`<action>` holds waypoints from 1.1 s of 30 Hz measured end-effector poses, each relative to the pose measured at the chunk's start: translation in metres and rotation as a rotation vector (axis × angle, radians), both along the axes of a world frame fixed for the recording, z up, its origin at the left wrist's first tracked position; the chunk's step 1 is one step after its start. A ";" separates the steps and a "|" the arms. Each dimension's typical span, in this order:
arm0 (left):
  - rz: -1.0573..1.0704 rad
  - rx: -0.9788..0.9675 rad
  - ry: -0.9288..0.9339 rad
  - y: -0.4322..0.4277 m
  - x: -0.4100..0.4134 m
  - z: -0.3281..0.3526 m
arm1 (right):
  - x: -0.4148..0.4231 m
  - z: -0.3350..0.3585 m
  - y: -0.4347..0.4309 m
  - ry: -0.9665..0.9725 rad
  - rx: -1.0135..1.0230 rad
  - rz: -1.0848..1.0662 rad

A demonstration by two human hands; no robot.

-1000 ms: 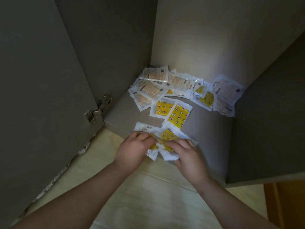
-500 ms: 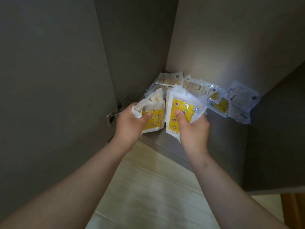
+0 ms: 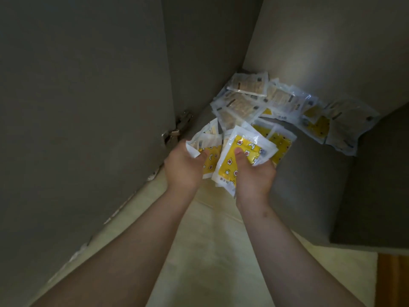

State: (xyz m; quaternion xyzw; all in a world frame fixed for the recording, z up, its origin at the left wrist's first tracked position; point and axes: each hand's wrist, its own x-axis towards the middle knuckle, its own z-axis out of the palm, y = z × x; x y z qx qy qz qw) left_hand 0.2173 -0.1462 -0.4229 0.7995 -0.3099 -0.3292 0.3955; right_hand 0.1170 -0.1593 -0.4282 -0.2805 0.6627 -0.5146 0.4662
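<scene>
Two hands work at the front edge of an open cabinet in the head view. The left hand [image 3: 183, 167] grasps a bundle of packets [image 3: 204, 141]: the thumb is curled over the front of the bundle and presses on its yellow printed face, while the other fingers are hidden behind it. The right hand [image 3: 254, 173] grasps a yellow packet [image 3: 228, 163]: the thumb presses on the printed face and the remaining fingers wrap behind the packet's right edge. White edges show behind this packet, but the number of layers cannot be determined.

Both held items are raised off the cabinet floor [image 3: 309, 185] and tilted toward the camera. The yellow packet overlaps the right edge of the bundle, so the two touch between the thumbs.

Just beyond the right fingertips, a flat packet [image 3: 280, 138] with the same yellow print lies on the cabinet floor, partly covered by the held one. Farther past the fingertips of both hands, a pile of packets [image 3: 247, 100] fills the back corner and spreads along the rear wall to the right; most of them show beige contents in clear wrapping. Left of the left-hand knuckles, near them, sits a metal hinge [image 3: 177, 130], fixed to the open door [image 3: 77, 107]. Below both wrists lies the pale floor [image 3: 210, 251]
</scene>
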 end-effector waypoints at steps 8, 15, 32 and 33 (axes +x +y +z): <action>0.037 0.156 -0.015 0.056 -0.016 0.118 | 0.006 0.109 0.054 0.188 0.078 0.053; 0.092 0.159 0.041 0.109 -0.014 0.295 | 0.005 0.279 0.107 0.295 0.130 0.175; 0.496 -0.424 -0.062 0.205 -0.021 0.656 | 0.031 0.645 0.173 -0.002 -0.201 0.384; 0.530 -0.464 -0.077 0.215 -0.016 0.672 | 0.036 0.664 0.183 -0.044 -0.233 0.410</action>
